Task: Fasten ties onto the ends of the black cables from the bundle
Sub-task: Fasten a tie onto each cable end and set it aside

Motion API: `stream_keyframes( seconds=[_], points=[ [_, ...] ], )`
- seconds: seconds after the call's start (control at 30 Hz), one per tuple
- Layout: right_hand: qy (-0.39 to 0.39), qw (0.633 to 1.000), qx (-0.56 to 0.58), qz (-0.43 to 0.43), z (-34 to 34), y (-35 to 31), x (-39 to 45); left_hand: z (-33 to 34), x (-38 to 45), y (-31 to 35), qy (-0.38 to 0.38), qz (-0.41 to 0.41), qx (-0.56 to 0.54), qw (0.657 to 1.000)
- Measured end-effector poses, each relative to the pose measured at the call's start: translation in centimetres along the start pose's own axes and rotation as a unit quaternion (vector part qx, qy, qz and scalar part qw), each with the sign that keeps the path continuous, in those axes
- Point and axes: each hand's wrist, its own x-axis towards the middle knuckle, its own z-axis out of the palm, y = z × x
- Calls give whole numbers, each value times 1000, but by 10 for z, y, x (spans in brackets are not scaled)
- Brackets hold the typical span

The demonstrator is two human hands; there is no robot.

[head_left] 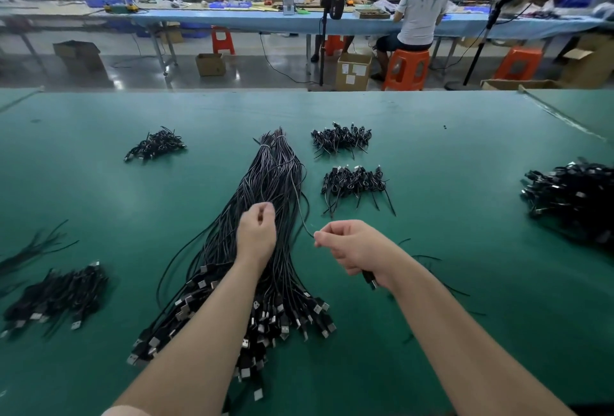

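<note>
A long bundle of black USB cables (265, 189) lies down the middle of the green table (448, 282), tied near its far end, with the metal plugs fanned out toward me. My left hand (257, 236) hovers over the bundle's middle and pinches one thin cable between thumb and fingers. My right hand (355, 249), just right of the bundle, pinches a single black cable (303, 216) that runs up into the bundle. A USB plug (369, 279) sticks out from under its palm. Loose black ties (428, 259) lie beside my right wrist.
Small piles of coiled cables sit at the far left (154, 146), far right (340, 138), mid right (354, 183), near left (56, 296) and the right edge (571, 196). Loose cables (33, 246) lie at the left. Beyond the table, people sit at a blue bench.
</note>
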Motion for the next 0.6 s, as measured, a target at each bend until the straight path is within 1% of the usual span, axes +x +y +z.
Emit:
stream_keyframes(
  seconds=[0.03,0.07,0.1,0.13,0.23,0.37,0.5,0.6],
  points=[
    [-7,1000,-23,-6,0,-1,-2,7,-2,12,-61,-70,-121,988],
    [-18,999,-42,-11,1,-2,-4,14,-3,22,-113,-129,-226,959],
    [-32,998,-54,-18,3,-3,-7,20,-4,29,-141,-160,-293,932],
    [-47,997,-62,-25,4,-5,-9,26,-3,33,-148,-170,-319,920],
    [-83,993,-62,-48,4,-7,-18,34,3,38,-120,-174,-275,938],
    [-92,992,-40,-79,-13,-14,-28,25,7,27,-103,-207,-203,952],
    [-81,989,86,-89,-47,-16,-35,4,7,5,-65,-256,-142,954],
    [-61,978,185,-78,-65,-13,-33,-11,3,-4,-83,-259,-108,956]
  ],
)
